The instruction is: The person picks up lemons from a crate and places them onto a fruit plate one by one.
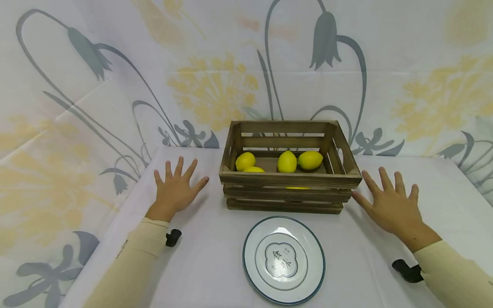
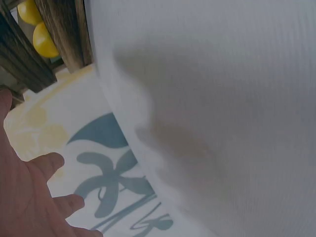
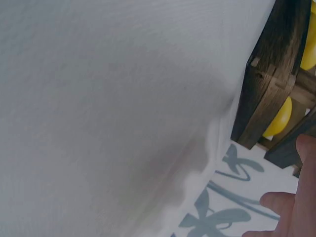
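Note:
A brown slatted wooden crate (image 1: 289,194) stands at the back of the table with several yellow lemons (image 1: 310,160) inside. In front of it lies a round white plate (image 1: 254,256) with a blue rim and dark markings in its middle. My left hand (image 1: 173,190), fingers spread and straight, is held over the cloth left of the crate and holds nothing. The right hand (image 1: 398,209) is spread too, its thumb and forefinger close by the crate's right front corner. Both wrist views show part of the crate, with lemons between its slats.
A white cloth (image 1: 208,265) covers the table. Behind and to the left hangs a curtain (image 1: 215,42) printed with grey and yellow flowers. A small black wrist mount (image 1: 173,238) sticks out below the left sleeve, and another black mount (image 1: 408,271) by the right sleeve.

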`<state>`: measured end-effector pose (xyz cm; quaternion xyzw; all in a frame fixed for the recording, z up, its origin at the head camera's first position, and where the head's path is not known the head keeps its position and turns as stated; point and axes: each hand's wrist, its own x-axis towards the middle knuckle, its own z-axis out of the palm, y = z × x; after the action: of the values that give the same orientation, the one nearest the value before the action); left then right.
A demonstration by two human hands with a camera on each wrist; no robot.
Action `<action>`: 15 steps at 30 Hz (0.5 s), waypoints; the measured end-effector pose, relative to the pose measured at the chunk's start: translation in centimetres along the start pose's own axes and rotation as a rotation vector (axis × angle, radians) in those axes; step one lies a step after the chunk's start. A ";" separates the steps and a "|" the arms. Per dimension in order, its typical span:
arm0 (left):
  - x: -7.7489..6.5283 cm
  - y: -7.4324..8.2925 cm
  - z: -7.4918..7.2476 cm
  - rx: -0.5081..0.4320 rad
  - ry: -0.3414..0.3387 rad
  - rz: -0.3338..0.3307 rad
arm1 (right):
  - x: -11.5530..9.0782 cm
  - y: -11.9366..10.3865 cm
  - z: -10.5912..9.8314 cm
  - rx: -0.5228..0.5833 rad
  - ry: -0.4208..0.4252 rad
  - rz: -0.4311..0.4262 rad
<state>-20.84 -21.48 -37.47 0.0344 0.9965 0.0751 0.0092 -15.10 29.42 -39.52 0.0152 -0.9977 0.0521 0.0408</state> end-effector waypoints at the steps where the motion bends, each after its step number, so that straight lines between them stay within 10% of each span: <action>1: 0.0 0.0 0.0 -0.004 0.004 0.002 | 0.0 -0.1 0.0 -0.001 0.001 -0.003; 11: -0.6 -0.1 -0.2 -0.018 0.029 0.016 | -0.4 0.2 -0.8 0.027 0.014 -0.007; 15: -1.2 1.0 -0.5 -0.109 0.163 0.067 | -0.6 0.5 -2.2 0.073 0.098 -0.042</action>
<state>-19.60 -20.63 -36.85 0.0610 0.9867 0.1319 -0.0727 -14.32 30.21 -37.43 0.0350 -0.9914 0.0885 0.0903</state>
